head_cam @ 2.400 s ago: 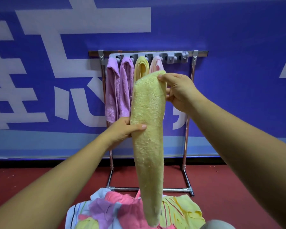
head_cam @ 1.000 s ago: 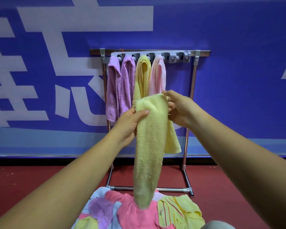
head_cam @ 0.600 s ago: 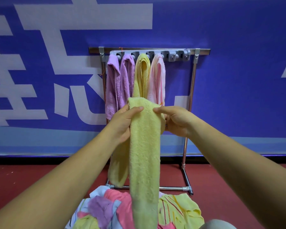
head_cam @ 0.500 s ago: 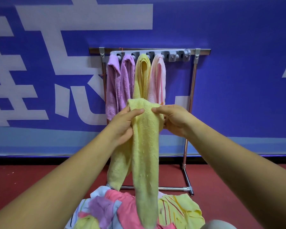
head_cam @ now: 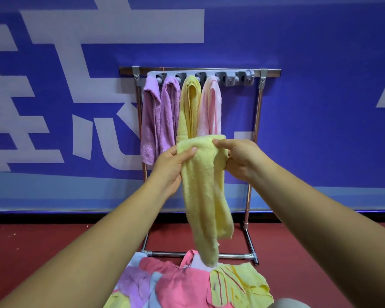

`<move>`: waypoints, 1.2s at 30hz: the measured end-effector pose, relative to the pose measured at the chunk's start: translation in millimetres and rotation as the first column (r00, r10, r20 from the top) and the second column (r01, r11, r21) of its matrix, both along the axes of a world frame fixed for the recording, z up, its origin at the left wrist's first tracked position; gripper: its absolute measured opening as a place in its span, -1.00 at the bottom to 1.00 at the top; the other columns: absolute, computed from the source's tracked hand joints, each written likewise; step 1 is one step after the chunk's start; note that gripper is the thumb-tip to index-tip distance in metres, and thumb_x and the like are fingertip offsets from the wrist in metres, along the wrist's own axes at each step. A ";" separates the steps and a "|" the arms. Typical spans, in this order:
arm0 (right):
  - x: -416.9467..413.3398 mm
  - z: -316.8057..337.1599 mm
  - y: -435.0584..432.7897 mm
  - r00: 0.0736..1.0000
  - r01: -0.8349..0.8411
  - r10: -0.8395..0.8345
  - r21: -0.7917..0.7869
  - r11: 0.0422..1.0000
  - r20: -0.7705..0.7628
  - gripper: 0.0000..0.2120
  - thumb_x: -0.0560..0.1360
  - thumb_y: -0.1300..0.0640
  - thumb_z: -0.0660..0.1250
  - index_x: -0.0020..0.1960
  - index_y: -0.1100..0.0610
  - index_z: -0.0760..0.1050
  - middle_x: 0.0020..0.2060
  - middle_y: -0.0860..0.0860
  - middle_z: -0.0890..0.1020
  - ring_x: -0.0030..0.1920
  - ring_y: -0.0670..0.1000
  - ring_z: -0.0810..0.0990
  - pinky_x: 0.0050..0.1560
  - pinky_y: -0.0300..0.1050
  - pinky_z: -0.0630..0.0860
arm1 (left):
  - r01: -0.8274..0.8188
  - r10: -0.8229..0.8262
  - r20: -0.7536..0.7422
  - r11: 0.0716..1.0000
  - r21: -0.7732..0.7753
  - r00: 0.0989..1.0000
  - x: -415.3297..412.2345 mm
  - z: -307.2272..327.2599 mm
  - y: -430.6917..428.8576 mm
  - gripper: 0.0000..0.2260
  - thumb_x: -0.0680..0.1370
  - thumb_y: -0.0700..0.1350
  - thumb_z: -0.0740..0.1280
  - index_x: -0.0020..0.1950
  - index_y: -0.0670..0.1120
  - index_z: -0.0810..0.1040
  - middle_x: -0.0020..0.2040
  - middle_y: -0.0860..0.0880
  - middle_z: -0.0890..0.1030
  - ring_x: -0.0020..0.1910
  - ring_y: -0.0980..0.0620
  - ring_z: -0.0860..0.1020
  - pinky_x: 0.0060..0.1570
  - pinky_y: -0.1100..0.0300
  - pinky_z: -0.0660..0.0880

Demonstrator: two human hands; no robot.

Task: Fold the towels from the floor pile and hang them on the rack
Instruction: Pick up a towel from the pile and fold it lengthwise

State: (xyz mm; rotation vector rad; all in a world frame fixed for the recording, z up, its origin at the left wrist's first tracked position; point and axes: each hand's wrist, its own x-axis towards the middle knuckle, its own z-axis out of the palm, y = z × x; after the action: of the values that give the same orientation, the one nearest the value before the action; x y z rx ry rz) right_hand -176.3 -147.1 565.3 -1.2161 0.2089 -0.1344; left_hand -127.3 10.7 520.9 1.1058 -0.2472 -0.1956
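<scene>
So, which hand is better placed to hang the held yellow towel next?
Probably the right hand: it grips the yellow towel below the free clips, at the right end of the rack.

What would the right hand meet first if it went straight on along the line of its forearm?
Probably the pink towel hanging on the rack, just beyond the yellow towel that the right hand holds; depth is unclear.

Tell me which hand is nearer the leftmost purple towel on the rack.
Left. The left hand sits just right of the lower end of the leftmost purple towel; the right hand is farther right, across the held yellow towel.
</scene>
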 end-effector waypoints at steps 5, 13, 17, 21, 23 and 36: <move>-2.0 7.8 -28.5 0.995 0.009 -0.039 -0.311 0.950 -0.090 -0.72 0.49 0.22 0.47 0.13 0.35 0.58 -0.12 0.19 0.65 -0.13 0.14 0.63 -0.07 0.04 0.60 | 0.165 -0.174 0.038 0.972 0.169 0.984 9.0 44.2 -7.0 -0.85 0.54 -0.32 0.35 0.09 -0.22 0.63 -0.18 -0.11 0.71 -0.25 0.01 0.68 -0.21 0.18 0.64; 18.9 48.7 -59.2 0.985 0.019 0.105 -0.700 0.714 0.134 -0.71 0.60 0.01 0.33 0.15 0.20 0.65 0.10 0.16 0.70 0.06 0.07 0.66 0.19 0.03 0.56 | 0.329 -0.422 0.071 0.792 0.514 0.904 35.5 97.9 -15.9 -0.66 0.48 -0.20 0.44 0.24 -0.23 0.61 0.05 -0.16 0.65 -0.01 -0.06 0.63 0.04 0.10 0.55; 33.1 61.5 -68.6 0.866 -0.396 0.495 -0.516 0.760 0.065 -0.74 0.67 0.10 0.22 0.10 0.16 0.67 -0.06 0.09 0.65 -0.04 0.08 0.58 0.11 0.03 0.45 | 0.380 -0.502 0.089 0.748 0.544 0.860 46.5 121.2 -24.1 -0.71 0.50 -0.22 0.39 0.21 -0.23 0.61 0.01 -0.13 0.68 -0.02 -0.04 0.66 -0.08 0.17 0.60; 46.6 71.3 -85.4 0.882 -0.374 0.471 -0.588 0.717 0.014 -0.75 0.60 0.14 0.33 0.11 0.33 0.62 0.05 0.25 0.68 0.01 0.11 0.64 0.14 0.02 0.52 | 0.398 -0.545 0.092 0.708 0.583 0.833 62.1 135.7 -31.3 -0.76 0.55 -0.27 0.34 0.21 -0.23 0.61 0.08 -0.16 0.69 0.05 -0.05 0.66 0.00 0.16 0.60; 51.3 80.2 -96.8 0.888 -0.367 0.459 -0.597 0.713 0.002 -0.84 0.59 0.20 0.35 -0.05 0.27 0.66 -0.10 0.17 0.71 -0.08 0.08 0.68 0.01 -0.08 0.59 | 0.414 -0.580 0.097 0.679 0.606 0.809 73.1 138.0 -38.7 -0.69 0.54 -0.27 0.37 0.29 -0.22 0.58 0.21 -0.18 0.64 0.19 -0.08 0.63 0.13 0.14 0.56; 113.4 135.1 -193.4 0.981 0.082 0.069 -0.711 0.698 0.181 -0.67 0.49 0.10 0.51 0.02 0.39 0.63 -0.10 0.21 0.65 -0.08 0.18 0.59 0.02 0.10 0.50 | 0.008 -0.392 0.438 0.753 0.658 0.809 144.0 179.2 -144.8 -0.80 0.55 -0.21 0.38 0.18 -0.14 0.53 0.04 -0.05 0.57 -0.03 0.05 0.54 -0.08 0.25 0.42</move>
State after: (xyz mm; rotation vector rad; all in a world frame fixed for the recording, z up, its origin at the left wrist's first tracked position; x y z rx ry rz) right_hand -62.9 -340.5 700.3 -1.9822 -0.0286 -0.3672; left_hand 16.7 -134.0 700.1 1.8127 -0.8917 -0.1552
